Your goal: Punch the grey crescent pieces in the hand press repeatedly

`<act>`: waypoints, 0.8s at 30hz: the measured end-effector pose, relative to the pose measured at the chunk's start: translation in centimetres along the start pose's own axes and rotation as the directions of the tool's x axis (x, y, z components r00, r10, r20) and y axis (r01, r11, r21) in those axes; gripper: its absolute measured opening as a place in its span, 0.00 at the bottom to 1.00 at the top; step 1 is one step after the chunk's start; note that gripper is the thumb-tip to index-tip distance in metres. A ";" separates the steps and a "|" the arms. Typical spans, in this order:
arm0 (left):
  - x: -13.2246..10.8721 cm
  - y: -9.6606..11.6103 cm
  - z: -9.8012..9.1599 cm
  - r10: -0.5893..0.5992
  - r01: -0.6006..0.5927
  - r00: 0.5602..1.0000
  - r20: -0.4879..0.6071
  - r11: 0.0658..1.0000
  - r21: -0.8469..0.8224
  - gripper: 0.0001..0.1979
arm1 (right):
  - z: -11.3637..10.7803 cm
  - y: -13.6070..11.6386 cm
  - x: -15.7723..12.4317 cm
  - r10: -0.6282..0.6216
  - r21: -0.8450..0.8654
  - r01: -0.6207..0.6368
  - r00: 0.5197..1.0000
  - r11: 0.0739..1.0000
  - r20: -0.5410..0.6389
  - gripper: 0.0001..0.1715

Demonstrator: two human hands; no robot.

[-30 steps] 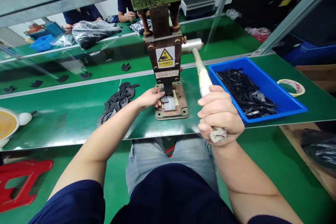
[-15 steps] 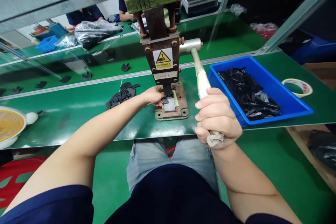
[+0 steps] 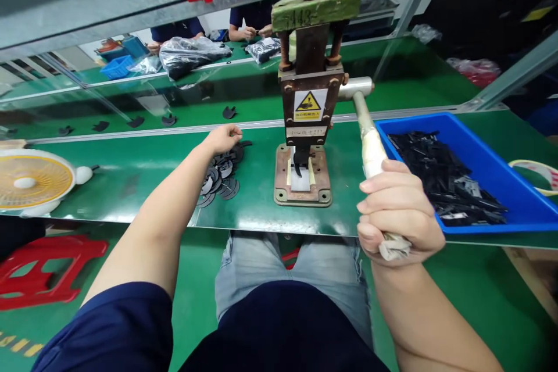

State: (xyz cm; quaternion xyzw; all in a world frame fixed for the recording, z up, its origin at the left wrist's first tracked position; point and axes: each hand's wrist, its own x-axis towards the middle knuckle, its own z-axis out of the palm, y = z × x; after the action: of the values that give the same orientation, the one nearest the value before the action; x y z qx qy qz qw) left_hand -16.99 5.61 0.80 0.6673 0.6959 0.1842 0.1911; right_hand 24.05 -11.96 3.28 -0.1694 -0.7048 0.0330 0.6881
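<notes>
My right hand (image 3: 399,209) is wrapped around the taped handle (image 3: 372,148) of a hand press (image 3: 309,70). Its lever slants from the press's right side toward me. A thin curved black piece (image 3: 298,168) is at the foot of the press head, over a light metal plate (image 3: 301,182). Left of the press, my left hand (image 3: 223,139) hovers at the far side of a pile of flat, curved black parts (image 3: 218,183). Its fingers are curled together, and whatever they may hold is hidden.
A blue bin (image 3: 518,203) of black pieces and a tape roll (image 3: 538,174) are on the right. A fan (image 3: 35,183) lies at the left. Several black parts (image 3: 229,111) rest on the green surface beyond the rail. A co-worker's hands (image 3: 257,33) show behind.
My left hand has left the press and moved left to the pile, leaving a curved black piece under the press head. My right hand keeps its grip on the handle. The view has shifted left.
</notes>
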 end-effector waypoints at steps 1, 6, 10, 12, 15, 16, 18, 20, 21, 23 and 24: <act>0.8 -1.1 -0.3 -0.001 0.000 1.000 0.011 0.992 0.129 0.15 | 0.0 0.1 0.0 -0.003 -0.009 0.003 1.000 1.000 -0.001 0.12; 3.1 -2.3 1.3 0.048 -0.110 0.987 0.156 0.902 0.417 0.25 | 0.1 0.1 0.1 -0.010 -0.072 0.009 1.000 0.997 -0.008 0.14; 4.1 -0.9 3.3 0.005 -0.110 0.978 0.208 0.862 0.495 0.26 | 0.2 0.1 0.1 -0.011 -0.099 0.009 1.000 0.995 -0.023 0.15; 4.4 0.0 3.9 -0.021 -0.093 0.971 0.240 0.887 0.452 0.26 | 0.3 0.2 0.2 -0.031 -0.097 0.028 0.999 0.995 -0.029 0.15; 4.0 1.6 4.5 -0.027 -0.080 0.957 0.288 0.931 0.355 0.25 | 0.2 0.3 0.2 -0.041 -0.088 0.039 0.999 0.995 -0.024 0.14; 3.7 2.0 4.6 -0.014 -0.089 0.957 0.291 0.937 0.339 0.24 | 0.2 0.3 0.2 -0.035 -0.087 0.033 0.999 0.996 -0.015 0.14; 3.0 2.7 4.8 0.017 -0.107 0.960 0.279 0.945 0.310 0.23 | 0.1 0.3 0.2 -0.029 -0.085 0.028 1.000 0.996 -0.009 0.13; 2.3 2.8 4.9 0.043 -0.114 0.962 0.268 0.960 0.257 0.23 | 0.0 0.2 0.2 -0.027 -0.081 0.026 1.000 0.996 -0.007 0.14; 1.9 2.7 4.9 0.058 -0.123 0.961 0.271 0.965 0.230 0.24 | 0.0 0.2 0.3 -0.024 -0.076 0.023 1.000 0.997 -0.005 0.14; 1.2 2.2 4.8 0.106 -0.174 0.952 0.287 0.959 0.223 0.27 | 0.0 0.1 0.3 -0.008 -0.074 0.008 1.000 0.997 0.003 0.14; 0.8 1.8 4.8 0.138 -0.216 0.945 0.296 0.943 0.252 0.28 | 0.0 0.1 0.3 -0.004 -0.077 0.005 1.000 0.997 0.006 0.14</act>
State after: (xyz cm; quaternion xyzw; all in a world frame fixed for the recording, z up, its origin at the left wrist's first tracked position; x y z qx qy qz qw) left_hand -13.02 6.50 -2.37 0.7670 0.6184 0.0060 0.1713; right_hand 24.09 -11.79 3.52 -0.1943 -0.7079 0.0047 0.6791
